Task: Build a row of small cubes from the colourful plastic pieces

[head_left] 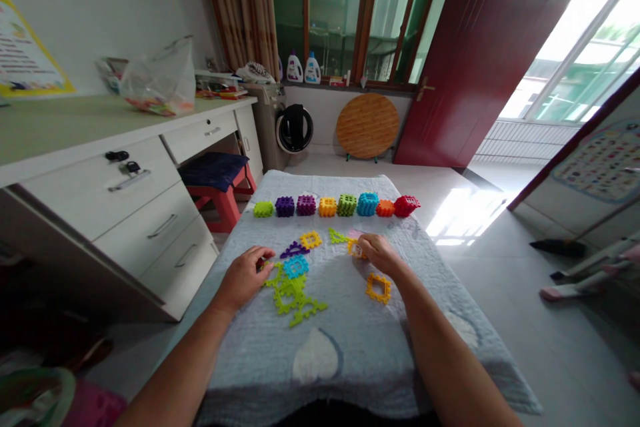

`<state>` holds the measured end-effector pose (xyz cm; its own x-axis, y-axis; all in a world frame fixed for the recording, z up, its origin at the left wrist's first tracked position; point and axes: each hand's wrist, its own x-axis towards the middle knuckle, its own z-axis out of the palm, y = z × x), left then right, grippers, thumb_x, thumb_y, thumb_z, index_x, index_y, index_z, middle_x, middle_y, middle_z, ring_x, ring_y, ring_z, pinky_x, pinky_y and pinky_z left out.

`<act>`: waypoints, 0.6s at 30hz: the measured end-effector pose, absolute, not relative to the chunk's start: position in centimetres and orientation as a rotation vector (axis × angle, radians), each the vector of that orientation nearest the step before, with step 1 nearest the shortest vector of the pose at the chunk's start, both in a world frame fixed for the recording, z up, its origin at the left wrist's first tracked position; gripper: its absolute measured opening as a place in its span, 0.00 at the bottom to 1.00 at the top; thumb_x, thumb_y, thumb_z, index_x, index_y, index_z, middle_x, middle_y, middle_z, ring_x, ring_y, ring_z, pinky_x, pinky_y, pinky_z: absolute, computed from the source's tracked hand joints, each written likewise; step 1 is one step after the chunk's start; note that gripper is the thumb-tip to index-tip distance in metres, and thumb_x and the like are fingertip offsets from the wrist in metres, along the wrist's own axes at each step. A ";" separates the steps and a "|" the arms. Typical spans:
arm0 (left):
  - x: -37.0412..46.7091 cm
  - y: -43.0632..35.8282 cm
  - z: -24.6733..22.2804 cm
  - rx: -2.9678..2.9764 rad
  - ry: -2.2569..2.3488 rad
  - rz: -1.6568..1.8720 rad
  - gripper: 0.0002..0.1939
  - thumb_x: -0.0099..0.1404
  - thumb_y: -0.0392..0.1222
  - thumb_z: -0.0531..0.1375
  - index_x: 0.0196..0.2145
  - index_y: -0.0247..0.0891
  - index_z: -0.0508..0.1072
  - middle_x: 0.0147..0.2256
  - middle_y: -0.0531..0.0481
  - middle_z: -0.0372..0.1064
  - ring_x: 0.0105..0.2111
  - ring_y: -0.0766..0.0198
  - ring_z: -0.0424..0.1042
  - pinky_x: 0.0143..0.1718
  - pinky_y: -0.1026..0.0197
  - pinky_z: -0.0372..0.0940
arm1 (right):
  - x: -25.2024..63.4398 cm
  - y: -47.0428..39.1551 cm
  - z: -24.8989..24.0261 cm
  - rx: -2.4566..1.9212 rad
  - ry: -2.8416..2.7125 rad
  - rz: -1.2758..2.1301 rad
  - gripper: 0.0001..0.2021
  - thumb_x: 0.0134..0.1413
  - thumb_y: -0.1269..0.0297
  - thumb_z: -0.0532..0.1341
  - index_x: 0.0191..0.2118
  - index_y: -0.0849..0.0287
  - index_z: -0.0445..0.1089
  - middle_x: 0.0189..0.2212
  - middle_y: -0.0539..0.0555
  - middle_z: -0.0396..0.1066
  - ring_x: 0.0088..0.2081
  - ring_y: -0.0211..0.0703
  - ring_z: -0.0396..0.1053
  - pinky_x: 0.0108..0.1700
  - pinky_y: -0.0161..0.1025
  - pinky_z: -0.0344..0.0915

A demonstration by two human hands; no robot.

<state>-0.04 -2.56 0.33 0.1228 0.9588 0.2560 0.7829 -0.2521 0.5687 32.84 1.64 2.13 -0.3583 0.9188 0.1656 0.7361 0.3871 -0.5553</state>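
Observation:
My left hand (246, 278) rests at the left edge of a loose pile of light green pieces (290, 293), its fingers curled and apart. A blue square piece (296, 267) lies on that pile, with a purple piece (294, 250) and a yellow square piece (311, 239) just behind. On the right, my right hand (377, 251) pinches a small yellow-orange piece (355, 249) beside a green triangular piece (337, 236). An orange square frame (379, 287) lies nearer to me, below the right hand.
Stacks of coloured pieces, from light green (263, 209) to red (406, 205), stand in a row across the cloth-covered table (320, 183). A white desk (125, 153) and a red stool (220, 190) stand to the left.

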 end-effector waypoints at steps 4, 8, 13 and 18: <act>-0.1 -2.6 0.4 2.109 1.707 0.846 0.10 0.56 0.42 0.55 0.36 0.39 0.72 0.37 0.49 0.72 0.31 0.64 0.70 0.36 0.61 0.66 | 33.4 2.2 1.3 -1.577 -2.135 0.450 0.14 0.57 0.64 0.48 0.25 0.60 0.65 0.21 0.48 0.60 0.24 0.35 0.56 0.29 0.33 0.50; -0.2 -2.5 0.1 2.094 1.708 0.842 0.11 0.56 0.43 0.55 0.36 0.39 0.72 0.36 0.49 0.73 0.31 0.63 0.71 0.37 0.61 0.66 | 34.3 2.6 0.4 -1.680 -2.005 0.336 0.13 0.52 0.62 0.55 0.42 0.62 0.67 0.34 0.53 0.66 0.32 0.38 0.62 0.37 0.35 0.57; -0.5 -2.0 -0.5 2.035 1.740 0.912 0.12 0.56 0.45 0.55 0.36 0.38 0.72 0.36 0.48 0.72 0.31 0.63 0.70 0.37 0.60 0.66 | 34.6 2.5 0.0 -1.712 -2.096 0.287 0.23 0.44 0.54 0.63 0.46 0.61 0.67 0.40 0.57 0.65 0.41 0.45 0.62 0.45 0.39 0.58; -0.6 -1.5 -0.8 2.023 1.758 0.955 0.12 0.56 0.44 0.54 0.35 0.38 0.72 0.36 0.49 0.72 0.32 0.62 0.70 0.38 0.60 0.65 | 34.2 2.2 0.5 -1.750 -2.187 0.334 0.19 0.42 0.59 0.63 0.43 0.60 0.70 0.38 0.56 0.65 0.42 0.45 0.62 0.47 0.38 0.57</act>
<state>-0.61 -1.52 -0.76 0.0325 0.9576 0.2864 0.7613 -0.2094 0.6137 34.17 2.21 0.46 -0.1987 0.9748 0.1019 0.9000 0.2226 -0.3747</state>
